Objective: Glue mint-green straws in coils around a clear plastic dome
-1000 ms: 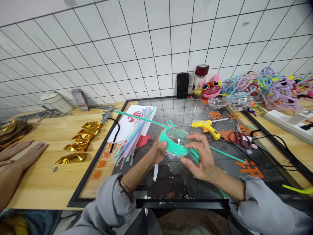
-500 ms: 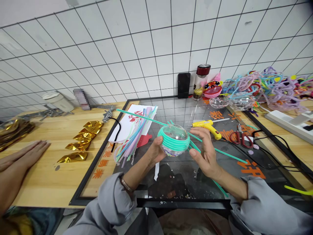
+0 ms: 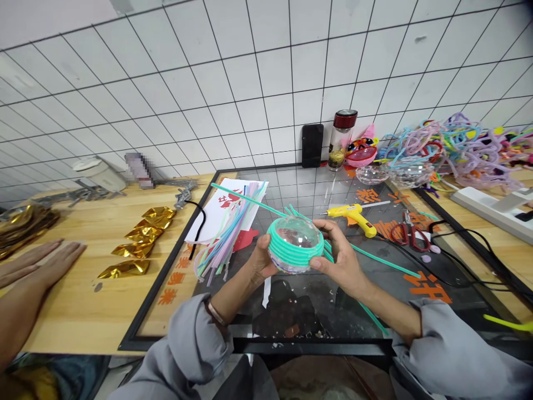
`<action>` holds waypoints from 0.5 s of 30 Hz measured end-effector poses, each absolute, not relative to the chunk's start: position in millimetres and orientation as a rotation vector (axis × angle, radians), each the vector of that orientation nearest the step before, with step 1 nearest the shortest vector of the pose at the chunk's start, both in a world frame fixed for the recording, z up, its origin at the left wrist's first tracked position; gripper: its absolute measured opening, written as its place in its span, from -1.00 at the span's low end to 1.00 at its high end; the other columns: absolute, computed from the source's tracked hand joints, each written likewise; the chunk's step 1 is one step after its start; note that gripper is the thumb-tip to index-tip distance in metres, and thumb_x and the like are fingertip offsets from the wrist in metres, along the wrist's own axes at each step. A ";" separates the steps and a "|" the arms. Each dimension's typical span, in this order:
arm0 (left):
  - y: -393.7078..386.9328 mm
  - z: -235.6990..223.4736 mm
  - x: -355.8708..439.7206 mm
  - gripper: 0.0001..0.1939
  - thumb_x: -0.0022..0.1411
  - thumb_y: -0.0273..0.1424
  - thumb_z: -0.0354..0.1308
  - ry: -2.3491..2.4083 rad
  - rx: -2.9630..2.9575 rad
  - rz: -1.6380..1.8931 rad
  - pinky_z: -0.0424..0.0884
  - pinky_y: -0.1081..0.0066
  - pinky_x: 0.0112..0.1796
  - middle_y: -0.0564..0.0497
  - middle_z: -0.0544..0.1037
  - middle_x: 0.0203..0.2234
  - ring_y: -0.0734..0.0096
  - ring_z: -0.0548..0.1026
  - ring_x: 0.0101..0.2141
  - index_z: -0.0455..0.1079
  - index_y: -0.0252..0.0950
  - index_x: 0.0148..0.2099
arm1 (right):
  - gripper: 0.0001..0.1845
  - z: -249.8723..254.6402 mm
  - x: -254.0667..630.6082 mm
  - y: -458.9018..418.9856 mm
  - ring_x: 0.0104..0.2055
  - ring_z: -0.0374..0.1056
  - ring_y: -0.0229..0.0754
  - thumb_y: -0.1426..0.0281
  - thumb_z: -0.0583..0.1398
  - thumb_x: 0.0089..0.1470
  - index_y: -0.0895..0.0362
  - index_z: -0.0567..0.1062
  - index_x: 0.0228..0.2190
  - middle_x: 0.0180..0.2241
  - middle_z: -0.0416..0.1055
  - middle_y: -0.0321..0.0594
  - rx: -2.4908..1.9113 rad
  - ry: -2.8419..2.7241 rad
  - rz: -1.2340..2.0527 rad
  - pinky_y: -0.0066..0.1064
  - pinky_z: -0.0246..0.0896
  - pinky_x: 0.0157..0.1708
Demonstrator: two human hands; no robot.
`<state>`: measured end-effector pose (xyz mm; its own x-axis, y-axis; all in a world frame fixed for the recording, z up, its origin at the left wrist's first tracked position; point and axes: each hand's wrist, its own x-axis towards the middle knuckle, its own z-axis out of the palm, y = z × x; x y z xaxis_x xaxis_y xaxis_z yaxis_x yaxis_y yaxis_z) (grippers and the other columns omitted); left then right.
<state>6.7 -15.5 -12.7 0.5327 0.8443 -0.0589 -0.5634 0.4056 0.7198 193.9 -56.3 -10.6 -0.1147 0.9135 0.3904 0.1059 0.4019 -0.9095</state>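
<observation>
Between both hands, above a black-framed glass mat [image 3: 166, 289], I hold a clear plastic ball [image 3: 296, 234] wrapped in rings of teal tubing [image 3: 287, 253]. My left hand [image 3: 260, 262] cups its left side with the thumb on the tubing. On the right side, my right hand [image 3: 339, 256] is closed round it, fingers over the top edge. Loose teal tube ends [image 3: 245, 199] stick out from behind the ball to the upper left and lower right.
A bundle of pastel tubes [image 3: 227, 230] lies on white paper left of the ball. A yellow glue gun [image 3: 352, 214], red scissors [image 3: 406, 233] and black cables lie right. Gold foil pieces [image 3: 139, 233] rest on the wooden table. Another person's hands [image 3: 33, 261] lie flat at far left.
My right hand came off the ball half a second ago and has now closed on its right side again. The ball has tilted slightly; the long teal end swung a little.
</observation>
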 end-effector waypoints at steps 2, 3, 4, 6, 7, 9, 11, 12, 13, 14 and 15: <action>-15.9 -11.4 5.6 -0.15 -0.35 0.05 0.47 0.436 0.703 0.908 0.51 0.04 0.01 -0.22 0.65 -0.13 -0.19 0.53 0.02 0.50 -0.38 -0.05 | -0.25 -10.6 193.6 -55.6 0.10 0.26 0.03 -0.05 0.33 -0.07 -0.01 0.34 0.08 0.06 0.32 -0.13 -0.917 -1.487 0.964 -0.11 0.19 0.08; -16.1 -10.3 5.4 -0.14 -0.37 0.06 0.47 0.428 0.701 0.905 0.50 0.04 0.01 -0.21 0.64 -0.10 -0.20 0.52 0.04 0.50 -0.36 -0.03 | -0.27 -10.5 193.4 -55.2 0.09 0.27 0.02 -0.05 0.34 -0.08 -0.01 0.36 0.06 0.05 0.34 -0.13 -0.904 -1.456 1.004 -0.12 0.19 0.08; -16.4 -9.1 5.3 -0.12 -0.37 0.06 0.47 0.420 0.699 0.906 0.50 0.04 0.01 -0.21 0.63 -0.08 -0.20 0.51 0.05 0.49 -0.34 -0.01 | -0.30 -10.1 193.3 -54.8 0.07 0.29 0.00 -0.04 0.35 -0.08 -0.02 0.38 0.04 0.03 0.37 -0.14 -0.893 -1.421 1.053 -0.13 0.19 0.07; -17.0 -6.4 5.4 -0.08 -0.37 0.05 0.47 0.403 0.696 0.911 0.50 0.02 0.01 -0.21 0.62 -0.05 -0.23 0.49 0.07 0.47 -0.32 0.05 | -0.34 -8.7 193.1 -54.0 0.02 0.32 -0.03 -0.02 0.36 -0.08 -0.01 0.42 0.00 -0.01 0.43 -0.16 -0.876 -1.339 1.161 -0.17 0.22 0.02; -17.3 -5.1 5.4 -0.06 -0.37 0.04 0.47 0.393 0.696 0.907 0.50 0.00 0.00 -0.21 0.61 -0.04 -0.24 0.48 0.08 0.46 -0.30 0.08 | -0.36 -7.5 193.0 -53.7 0.00 0.33 -0.05 -0.02 0.37 -0.09 -0.01 0.44 -0.02 -0.03 0.45 -0.17 -0.871 -1.298 1.208 -0.20 0.23 0.00; -17.8 -3.1 5.2 -0.03 -0.37 0.04 0.47 0.373 0.698 0.896 0.51 -0.04 -0.03 -0.19 0.60 -0.04 -0.26 0.47 0.09 0.44 -0.26 0.13 | -0.40 -4.5 192.7 -53.6 -0.05 0.35 -0.08 -0.02 0.37 -0.11 -0.01 0.47 -0.06 -0.05 0.48 -0.19 -0.860 -1.223 1.283 -0.24 0.26 -0.05; -18.0 -2.4 4.4 -0.03 -0.37 0.03 0.47 0.362 0.702 0.887 0.52 -0.07 -0.06 -0.19 0.60 -0.04 -0.28 0.47 0.09 0.44 -0.23 0.14 | -0.45 -1.3 192.3 -53.9 -0.08 0.37 -0.11 0.01 0.37 -0.09 -0.01 0.50 -0.09 -0.06 0.50 -0.20 -0.845 -1.170 1.344 -0.26 0.28 -0.07; -17.9 -2.5 3.8 -0.04 -0.37 0.03 0.47 0.362 0.705 0.881 0.52 -0.08 -0.07 -0.19 0.60 -0.05 -0.28 0.47 0.08 0.45 -0.23 0.13 | -0.48 0.1 192.1 -54.1 -0.08 0.38 -0.11 0.02 0.37 -0.08 -0.01 0.51 -0.11 -0.06 0.51 -0.20 -0.840 -1.148 1.367 -0.27 0.28 -0.07; -17.8 -2.9 3.2 -0.05 -0.37 0.03 0.48 0.364 0.708 0.876 0.52 -0.09 -0.08 -0.19 0.61 -0.06 -0.29 0.47 0.08 0.46 -0.23 0.11 | -0.50 1.2 191.9 -54.3 -0.07 0.39 -0.11 0.03 0.37 -0.07 -0.01 0.52 -0.12 -0.07 0.52 -0.20 -0.839 -1.129 1.385 -0.27 0.29 -0.05; -17.6 -3.5 2.6 -0.07 -0.37 0.03 0.48 0.365 0.713 0.871 0.52 -0.09 -0.08 -0.19 0.61 -0.06 -0.30 0.47 0.07 0.47 -0.23 0.10 | -0.52 2.0 191.8 -54.4 -0.05 0.39 -0.10 0.04 0.36 -0.06 -0.01 0.53 -0.13 -0.07 0.53 -0.20 -0.841 -1.112 1.395 -0.26 0.29 -0.03; -17.4 -4.3 2.0 -0.08 -0.38 0.03 0.48 0.366 0.718 0.866 0.52 -0.09 -0.09 -0.19 0.62 -0.07 -0.30 0.48 0.07 0.48 -0.23 0.09 | -0.53 2.4 191.8 -54.5 -0.03 0.40 -0.08 0.05 0.36 -0.06 0.00 0.55 -0.14 -0.07 0.54 -0.19 -0.844 -1.102 1.401 -0.25 0.28 0.00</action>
